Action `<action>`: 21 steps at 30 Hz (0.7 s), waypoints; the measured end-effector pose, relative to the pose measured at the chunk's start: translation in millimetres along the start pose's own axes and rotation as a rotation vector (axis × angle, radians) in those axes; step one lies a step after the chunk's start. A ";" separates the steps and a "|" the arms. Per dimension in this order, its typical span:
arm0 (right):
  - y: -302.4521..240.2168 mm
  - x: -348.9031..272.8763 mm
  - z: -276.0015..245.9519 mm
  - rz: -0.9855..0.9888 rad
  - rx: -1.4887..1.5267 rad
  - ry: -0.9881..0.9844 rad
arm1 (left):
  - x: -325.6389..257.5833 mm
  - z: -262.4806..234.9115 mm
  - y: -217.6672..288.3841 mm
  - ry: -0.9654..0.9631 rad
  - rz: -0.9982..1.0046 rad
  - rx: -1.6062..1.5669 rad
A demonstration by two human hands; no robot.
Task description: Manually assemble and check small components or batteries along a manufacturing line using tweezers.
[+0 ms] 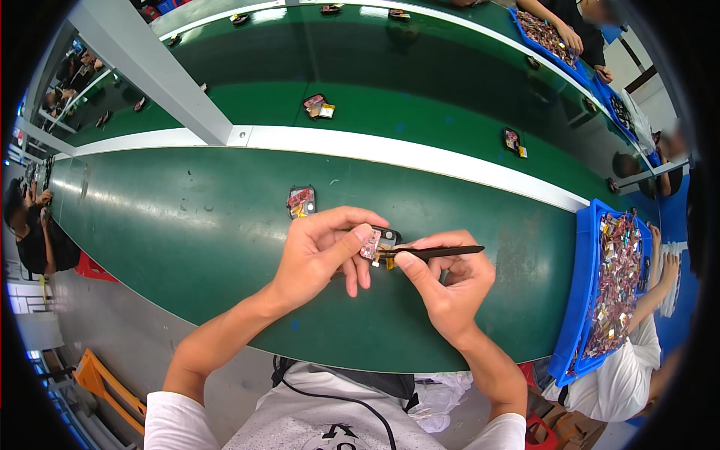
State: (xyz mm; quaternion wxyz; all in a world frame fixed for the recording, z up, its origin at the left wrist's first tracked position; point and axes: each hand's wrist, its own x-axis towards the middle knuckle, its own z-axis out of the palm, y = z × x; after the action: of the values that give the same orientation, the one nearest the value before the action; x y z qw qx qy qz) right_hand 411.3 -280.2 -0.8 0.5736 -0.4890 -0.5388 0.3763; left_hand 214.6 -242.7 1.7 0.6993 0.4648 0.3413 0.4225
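Observation:
Over the green bench, my left hand (324, 250) grips a small black electronic housing (389, 238) with a reddish circuit board (371, 244) at its left side. My right hand (448, 279) pinches dark tweezers (442, 253), whose tips reach the housing beside the board. A bit of yellow shows under the tips; its exact shape is too small to make out. Beyond my left hand, a similar black housing (301, 201) with a reddish board lies on the bench, apart from both hands.
A blue bin (580, 281) full of small reddish boards stands at the bench's right end. Past a white rail (322, 142) runs a green conveyor belt (420, 124) carrying scattered housings. A grey post (161, 71) rises at the left. Other people sit around the line.

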 end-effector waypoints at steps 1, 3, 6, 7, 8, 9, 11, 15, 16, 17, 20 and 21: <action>-0.8 1.3 -2.3 -0.047 -0.033 -0.006 | 0.3 1.1 -0.2 0.001 0.000 -0.002; -1.0 1.9 -4.8 -0.095 -0.065 -0.011 | 1.3 1.4 0.0 0.024 0.016 -0.002; 0.6 1.4 -4.4 -0.155 -0.087 -0.047 | 2.7 -0.8 -1.6 0.023 0.024 -0.004; 1.2 1.5 -3.4 -0.171 -0.094 -0.050 | 2.9 -1.4 -1.6 0.023 0.024 -0.005; 1.8 1.6 -2.6 -0.188 -0.102 -0.053 | 3.1 -1.9 -1.3 0.021 0.026 -0.004; 2.0 2.2 -1.5 -0.188 -0.101 -0.054 | 3.1 -2.9 -1.1 0.019 0.028 -0.004; 2.0 3.4 0.4 -0.245 -0.138 -0.053 | 3.3 -4.3 -1.6 0.022 0.027 -0.005; 3.1 3.2 1.6 -0.253 -0.125 -0.038 | 3.5 -4.4 -3.0 0.024 0.030 -0.004; 4.3 3.1 0.4 -0.274 -0.138 -0.044 | 3.8 -3.7 -3.4 0.025 0.030 -0.005; 4.9 3.0 -0.5 -0.295 -0.150 -0.050 | 4.0 -3.2 -3.9 0.025 0.031 -0.008; 4.3 4.3 0.6 -0.332 -0.174 -0.061 | 4.6 -5.2 -4.9 0.018 0.030 -0.008; 4.4 4.4 0.8 -0.331 -0.174 -0.061 | 4.6 -5.7 -5.1 0.013 0.028 -0.007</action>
State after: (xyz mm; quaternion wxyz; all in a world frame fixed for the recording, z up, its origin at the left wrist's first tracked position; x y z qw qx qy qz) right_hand 411.5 -274.7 -3.9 0.5666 -0.4296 -0.6597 0.2433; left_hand 212.9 -237.5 -5.4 0.6927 0.4642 0.3378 0.4365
